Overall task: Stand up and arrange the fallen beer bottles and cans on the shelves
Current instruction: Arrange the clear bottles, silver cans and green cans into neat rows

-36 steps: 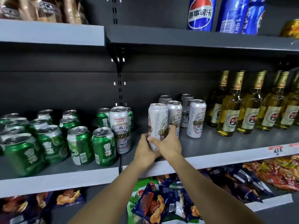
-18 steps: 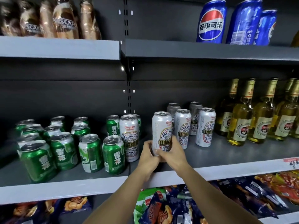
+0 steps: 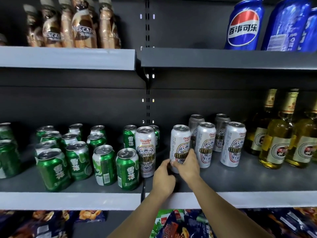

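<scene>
A tall white beer can (image 3: 180, 145) stands upright on the grey middle shelf (image 3: 257, 177), near the shelf's front edge and just right of the black slotted upright (image 3: 148, 103). Both hands hold its lower part: the right hand (image 3: 186, 166) wraps it from the front with fingers curled over the label, and the left hand (image 3: 163, 176) grips its base from the left side. Just right of this can stand 2 matching white cans (image 3: 205, 145), with 2 greyer cans (image 3: 195, 122) behind them. To its left, across the upright, another tall white can (image 3: 145, 150) stands among short green cans (image 3: 127, 169). Farther right of the held can are amber glass bottles (image 3: 274, 140). On the shelf above it stand blue Pepsi cans (image 3: 243, 26) and brown Nescafé bottles (image 3: 82, 26); below it lie snack bags (image 3: 180, 224).
</scene>
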The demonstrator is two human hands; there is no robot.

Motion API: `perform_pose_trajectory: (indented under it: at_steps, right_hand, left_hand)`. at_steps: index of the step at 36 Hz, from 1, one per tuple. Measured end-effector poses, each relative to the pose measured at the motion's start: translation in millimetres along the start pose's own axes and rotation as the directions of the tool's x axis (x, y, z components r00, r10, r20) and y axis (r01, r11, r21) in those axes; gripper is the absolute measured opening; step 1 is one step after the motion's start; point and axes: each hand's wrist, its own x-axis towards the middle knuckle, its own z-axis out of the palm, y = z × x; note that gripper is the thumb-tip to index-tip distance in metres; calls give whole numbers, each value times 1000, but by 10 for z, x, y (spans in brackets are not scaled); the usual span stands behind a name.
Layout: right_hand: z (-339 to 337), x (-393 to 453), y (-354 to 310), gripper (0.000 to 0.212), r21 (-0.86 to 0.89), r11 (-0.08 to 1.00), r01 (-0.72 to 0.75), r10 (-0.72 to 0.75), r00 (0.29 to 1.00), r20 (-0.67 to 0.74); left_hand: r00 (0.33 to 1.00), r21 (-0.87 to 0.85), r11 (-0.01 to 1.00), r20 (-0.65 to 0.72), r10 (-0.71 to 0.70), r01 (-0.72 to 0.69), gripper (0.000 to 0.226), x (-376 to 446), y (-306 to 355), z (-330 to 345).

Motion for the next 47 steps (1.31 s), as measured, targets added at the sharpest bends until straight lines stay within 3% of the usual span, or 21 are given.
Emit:
perform_pose_trajectory:
  at_steps: [8, 11, 13, 18, 22, 26, 30, 33, 35, 36, 39, 42, 45, 47]
  right_hand:
    - [30, -182, 30, 84, -72, 997, 34, -35, 999, -13]
    - [1, -409, -12, 63, -109, 986, 126, -151, 952, -265]
    - [-21, -564, -67, 48, -84, 970, 230, -244, 891, -384]
    - [87, -829, -248, 34, -111, 851, 513, -525, 826, -205]
    - [258, -926, -421, 38, -24, 893, 450, -451, 891, -46]
    - [396, -913, -516, 50, 22, 952, 304, -303, 953, -21]
    - [491, -930, -587, 29, 32, 955, 296, -287, 944, -163]
    - [593, -979, -606, 19, -10, 952, 305, -303, 940, -155]
    - [667, -1038, -609, 24, -50, 941, 334, -337, 936, -100]
    - [712, -1069, -612, 32, -76, 934, 348, -353, 933, -72]
    - [852, -1170, -661, 62, -159, 937, 311, -319, 947, -27]
    - [975, -1266, -754, 79, -176, 961, 211, -224, 973, -59]
    - [1054, -1301, -833, 82, -230, 965, 130, -150, 986, -74]
    - [1062, -1293, -873, 76, -251, 963, 97, -119, 990, -73]
  left_hand:
    - [985, 112, 993, -162, 63, -46, 42, -162, 98, -52]
    - [943, 185, 978, -297, 153, -100, 28, -296, 98, -119]
    - [868, 251, 954, -422, 262, -166, 20, -406, 121, -197]
    - [653, 331, 915, -644, 398, -231, 28, -537, 151, -511]
    - [566, 334, 930, -742, 360, -155, 44, -535, 72, -810]
    - [638, 368, 930, -715, 287, -6, 59, -487, -69, -999]
    - [710, 454, 888, -649, 274, 72, 77, -422, -180, -1092]
    - [654, 441, 896, -692, 306, 47, 73, -393, -214, -1184]
    - [592, 358, 934, -748, 299, -20, 65, -382, -244, -1275]
    - [592, 308, 950, -757, 278, -52, 62, -378, -265, -1335]
    - [714, 204, 977, -675, 185, -60, 58, -340, -355, -1528]
    - [869, 81, 996, -495, 15, 28, 77, -255, -468, -1668]
    - [917, 17, 989, -376, -131, 148, 87, -177, -550, -1749]
    - [912, 31, 979, -370, -176, 201, 76, -172, -569, -1774]
